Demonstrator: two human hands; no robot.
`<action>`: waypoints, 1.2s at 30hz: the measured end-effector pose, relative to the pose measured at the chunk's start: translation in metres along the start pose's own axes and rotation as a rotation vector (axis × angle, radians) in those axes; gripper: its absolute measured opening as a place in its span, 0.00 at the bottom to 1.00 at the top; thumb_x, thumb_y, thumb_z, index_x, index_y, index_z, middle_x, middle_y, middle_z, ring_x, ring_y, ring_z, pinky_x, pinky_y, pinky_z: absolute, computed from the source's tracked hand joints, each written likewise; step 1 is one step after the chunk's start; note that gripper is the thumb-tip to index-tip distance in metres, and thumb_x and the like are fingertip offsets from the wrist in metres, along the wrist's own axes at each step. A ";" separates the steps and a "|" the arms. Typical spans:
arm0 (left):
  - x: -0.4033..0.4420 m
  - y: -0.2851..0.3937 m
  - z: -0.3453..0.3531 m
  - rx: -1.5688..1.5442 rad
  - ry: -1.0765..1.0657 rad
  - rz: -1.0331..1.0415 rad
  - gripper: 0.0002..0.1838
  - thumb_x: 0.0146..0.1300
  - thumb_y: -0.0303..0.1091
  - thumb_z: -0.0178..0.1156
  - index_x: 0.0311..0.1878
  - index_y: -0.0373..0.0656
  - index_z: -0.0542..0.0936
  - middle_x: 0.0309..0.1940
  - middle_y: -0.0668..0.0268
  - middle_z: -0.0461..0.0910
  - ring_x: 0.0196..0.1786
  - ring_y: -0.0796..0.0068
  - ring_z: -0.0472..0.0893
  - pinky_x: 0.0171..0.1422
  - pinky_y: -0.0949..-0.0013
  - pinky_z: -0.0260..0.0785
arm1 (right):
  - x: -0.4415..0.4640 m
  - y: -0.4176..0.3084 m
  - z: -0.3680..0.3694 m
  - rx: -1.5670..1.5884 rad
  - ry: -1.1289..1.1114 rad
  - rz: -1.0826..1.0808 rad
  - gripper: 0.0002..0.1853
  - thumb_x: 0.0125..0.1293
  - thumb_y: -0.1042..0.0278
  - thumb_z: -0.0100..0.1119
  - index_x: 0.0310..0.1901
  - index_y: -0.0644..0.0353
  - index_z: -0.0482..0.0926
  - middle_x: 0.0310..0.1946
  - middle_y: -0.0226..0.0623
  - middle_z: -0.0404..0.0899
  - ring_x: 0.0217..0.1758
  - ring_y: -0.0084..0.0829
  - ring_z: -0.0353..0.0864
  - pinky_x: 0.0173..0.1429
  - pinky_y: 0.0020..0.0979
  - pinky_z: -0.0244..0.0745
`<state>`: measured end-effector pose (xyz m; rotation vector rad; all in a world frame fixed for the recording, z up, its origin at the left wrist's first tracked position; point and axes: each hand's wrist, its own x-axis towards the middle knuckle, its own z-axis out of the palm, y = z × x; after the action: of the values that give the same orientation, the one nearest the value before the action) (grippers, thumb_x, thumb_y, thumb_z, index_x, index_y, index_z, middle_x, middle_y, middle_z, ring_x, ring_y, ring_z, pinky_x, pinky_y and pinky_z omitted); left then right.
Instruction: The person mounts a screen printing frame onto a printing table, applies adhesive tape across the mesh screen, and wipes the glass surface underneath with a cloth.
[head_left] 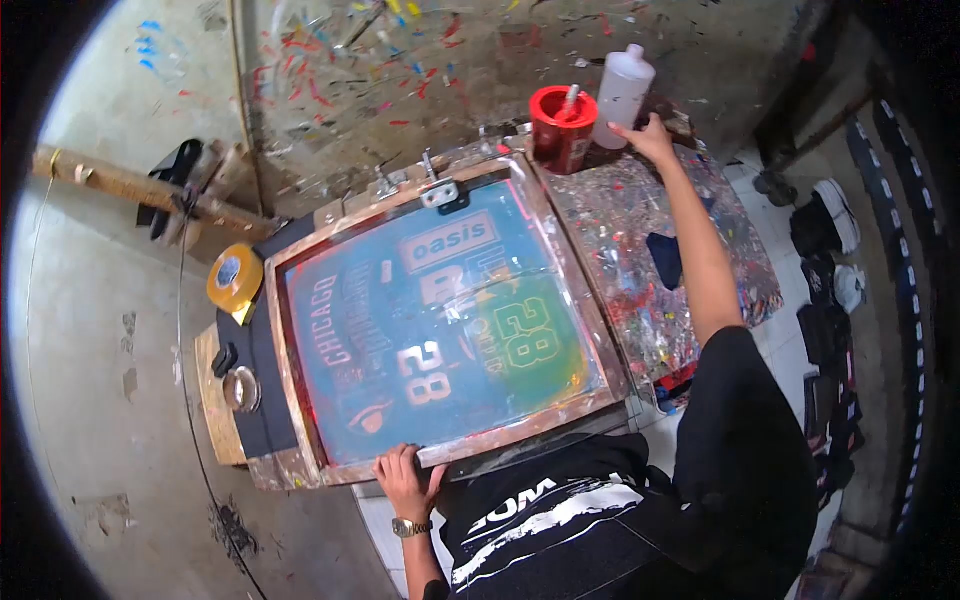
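Observation:
My left hand [405,482], with a watch on the wrist, grips the near edge of a wooden-framed printing screen [459,449]. The blue mesh [400,270] carries lettering and numbers, with a green and yellow patch at its right. My right hand [648,138] reaches to the far right, its fingers against the lower part of a white plastic bottle [625,88]. The bottle stands tilted in view beside a red container [563,140], which has a light-coloured handle sticking out of it.
A roll of yellow tape [236,279] and a round metal dish [241,389] lie left of the screen. Metal clamps [438,192] hold its far edge. A dark cloth [664,260] lies on the paint-spattered board [625,210]. Shoes [835,215] line the right side.

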<state>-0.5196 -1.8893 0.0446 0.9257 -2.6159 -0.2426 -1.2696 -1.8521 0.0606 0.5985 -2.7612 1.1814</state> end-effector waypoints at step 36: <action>0.013 -0.001 -0.024 0.046 0.162 0.118 0.32 0.53 0.58 0.75 0.47 0.39 0.81 0.42 0.59 0.81 0.48 0.56 0.80 0.62 0.50 0.63 | -0.341 -0.176 -0.051 0.023 -1.052 -1.281 0.22 0.54 0.78 0.64 0.54 0.63 0.85 0.65 0.46 0.78 0.71 0.41 0.75 0.70 0.38 0.77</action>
<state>-0.5199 -1.8994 0.0698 0.7680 -2.5240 -0.0737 -0.8923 -1.8165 0.1401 2.9348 -1.8197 0.5540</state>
